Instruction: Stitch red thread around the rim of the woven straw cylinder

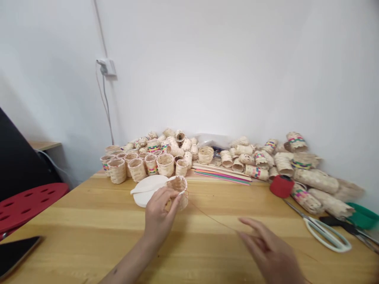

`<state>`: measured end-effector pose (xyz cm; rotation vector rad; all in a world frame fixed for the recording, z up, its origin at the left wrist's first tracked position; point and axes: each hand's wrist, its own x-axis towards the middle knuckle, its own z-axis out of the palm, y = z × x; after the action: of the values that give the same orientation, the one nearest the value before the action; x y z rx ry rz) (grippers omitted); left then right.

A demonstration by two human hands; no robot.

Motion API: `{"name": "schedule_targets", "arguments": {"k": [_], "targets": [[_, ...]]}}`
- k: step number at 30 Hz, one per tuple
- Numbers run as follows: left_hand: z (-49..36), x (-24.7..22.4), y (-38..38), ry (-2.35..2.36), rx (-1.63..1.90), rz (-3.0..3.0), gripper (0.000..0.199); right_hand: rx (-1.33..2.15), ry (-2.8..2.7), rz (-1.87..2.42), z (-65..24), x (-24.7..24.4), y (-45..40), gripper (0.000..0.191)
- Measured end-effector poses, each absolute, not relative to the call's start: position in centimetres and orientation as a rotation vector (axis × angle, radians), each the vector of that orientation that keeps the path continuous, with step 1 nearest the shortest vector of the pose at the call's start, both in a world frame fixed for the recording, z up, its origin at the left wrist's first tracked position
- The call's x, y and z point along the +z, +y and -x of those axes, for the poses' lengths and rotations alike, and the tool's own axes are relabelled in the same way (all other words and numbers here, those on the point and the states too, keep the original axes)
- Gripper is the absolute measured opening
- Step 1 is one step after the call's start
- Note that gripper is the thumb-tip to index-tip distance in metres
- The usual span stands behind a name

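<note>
My left hand (161,207) pinches the near rim of a small woven bamboo basket (181,202), which stands upright on the table. A white strip runs along the basket's rim, and orange-red stitching shows at its right side. From there a thin reddish thread (211,217) stretches rightward to my right hand (263,246). That hand is slightly blurred, its thumb and forefinger curled around the thread. Whether a needle is in it I cannot tell. Behind my left hand lies a flat white rounded piece (146,193), partly touching the basket.
Several finished baskets (137,170) stand at the back left, with a heap of woven pieces (244,159) along the wall. Coloured strips (222,177) lie mid-table. To the right are a red thread spool (281,186), white-handled scissors (325,234) and a green container (364,216). A dark phone-like slab (17,254) lies left.
</note>
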<state>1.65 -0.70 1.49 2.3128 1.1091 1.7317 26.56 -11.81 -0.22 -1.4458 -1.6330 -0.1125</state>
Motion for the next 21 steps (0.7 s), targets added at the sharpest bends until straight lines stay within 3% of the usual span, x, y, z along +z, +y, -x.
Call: {"name": "schedule_targets", "arguments": {"k": [4, 9, 17, 21], "targets": [[-1.6, 1.7, -1.0, 1.054, 1.768, -2.367, 0.008, 0.188, -1.733, 1.355, -20.5, 1.8, -6.0, 0.029], [-1.5, 1.5, -1.0, 1.062, 1.787, -2.389, 0.007, 0.483, -1.695, 1.257, -17.1, 2.4, -2.7, 0.017], [-0.7, 1.3, 0.6, 1.259, 1.79, -2.352, 0.011, 0.195, -1.959, 1.108, -19.8, 2.3, -6.5, 0.028], [-1.0, 1.3, 0.2, 1.239, 1.774, -2.344, 0.011, 0.32, -1.839, 1.259, -21.3, 2.0, -6.6, 0.023]]}}
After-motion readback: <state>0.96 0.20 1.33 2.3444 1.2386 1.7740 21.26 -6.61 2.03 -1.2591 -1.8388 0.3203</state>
